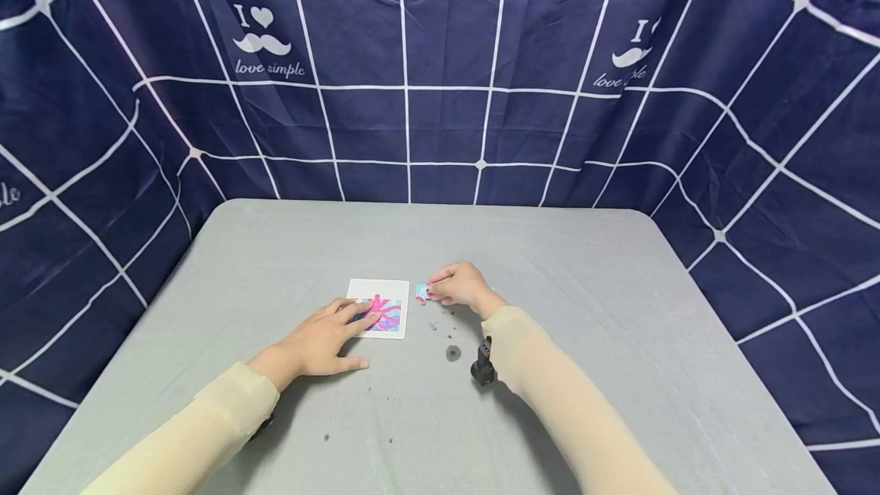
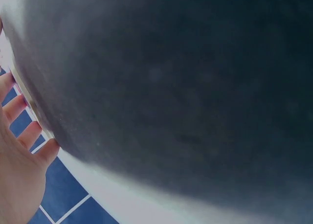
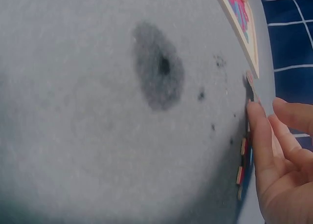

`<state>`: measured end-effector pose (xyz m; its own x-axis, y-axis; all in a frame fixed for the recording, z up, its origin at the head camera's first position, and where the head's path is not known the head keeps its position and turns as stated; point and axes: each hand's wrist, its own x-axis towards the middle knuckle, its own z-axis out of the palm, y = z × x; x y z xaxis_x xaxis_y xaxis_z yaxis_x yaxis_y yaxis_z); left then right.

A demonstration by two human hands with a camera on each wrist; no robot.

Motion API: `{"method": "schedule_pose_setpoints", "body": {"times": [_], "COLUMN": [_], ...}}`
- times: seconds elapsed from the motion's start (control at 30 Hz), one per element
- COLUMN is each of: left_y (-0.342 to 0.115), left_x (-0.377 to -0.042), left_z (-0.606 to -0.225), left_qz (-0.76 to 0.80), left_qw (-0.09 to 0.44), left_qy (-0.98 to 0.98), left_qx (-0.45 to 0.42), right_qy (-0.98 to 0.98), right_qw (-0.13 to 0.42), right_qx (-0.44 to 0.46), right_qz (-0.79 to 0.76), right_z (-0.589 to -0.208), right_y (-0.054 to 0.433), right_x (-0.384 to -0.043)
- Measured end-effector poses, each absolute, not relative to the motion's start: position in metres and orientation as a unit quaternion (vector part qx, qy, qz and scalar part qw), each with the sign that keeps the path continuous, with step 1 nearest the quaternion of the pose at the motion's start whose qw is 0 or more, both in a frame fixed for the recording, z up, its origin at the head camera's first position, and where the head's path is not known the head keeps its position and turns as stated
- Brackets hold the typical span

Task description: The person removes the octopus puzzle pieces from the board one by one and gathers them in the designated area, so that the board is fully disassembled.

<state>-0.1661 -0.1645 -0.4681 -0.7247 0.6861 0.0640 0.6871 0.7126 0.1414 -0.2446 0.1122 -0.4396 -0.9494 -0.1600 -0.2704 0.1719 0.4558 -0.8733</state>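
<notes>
A white-framed jigsaw board (image 1: 378, 289) lies on the table, its lower part filled with a pink, blue and purple picture. My left hand (image 1: 323, 338) rests over the board's left side, fingers spread and fingertips on the picture. To the right of the board, my right hand (image 1: 459, 286) pinches a light blue and pink puzzle piece (image 1: 422, 293) by its right side, close to the tabletop. Beneath that hand, the right wrist view shows further puzzle pieces (image 3: 241, 175) edge-on, partly hidden by the fingers. The left wrist view catches only the fingers (image 2: 29, 133) at the board's edge.
The grey table (image 1: 550, 266) has rounded far corners. A dark round stain (image 1: 453, 354) and several small specks mark its cloth near the right hand. Behind and at both sides hangs a navy curtain (image 1: 440, 124) with white grid lines.
</notes>
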Motion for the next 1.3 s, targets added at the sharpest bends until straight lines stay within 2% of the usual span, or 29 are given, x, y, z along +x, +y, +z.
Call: {"method": "schedule_pose_setpoints", "body": {"times": [0.27, 0.73, 1.3], "left_y": [-0.166, -0.164, -0.163], "left_x": [-0.169, -0.168, -0.169], "left_z": [-0.466, -0.465, -0.465], "left_qz": [-0.079, -0.083, -0.084], "left_qw": [0.005, 0.004, -0.011], "left_qy": [-0.924, -0.923, -0.927], "left_qx": [-0.375, -0.375, -0.365], "right_qy": [0.838, 0.821, 0.822], "right_qw": [0.15, 0.144, 0.18], "right_qx": [0.012, -0.025, -0.075], "right_qz": [-0.525, -0.553, -0.535], "right_z": [-0.437, -0.44, -0.445], "right_y": [0.118, 0.112, 0.088], "right_x": [-0.247, -0.245, -0.238]}}
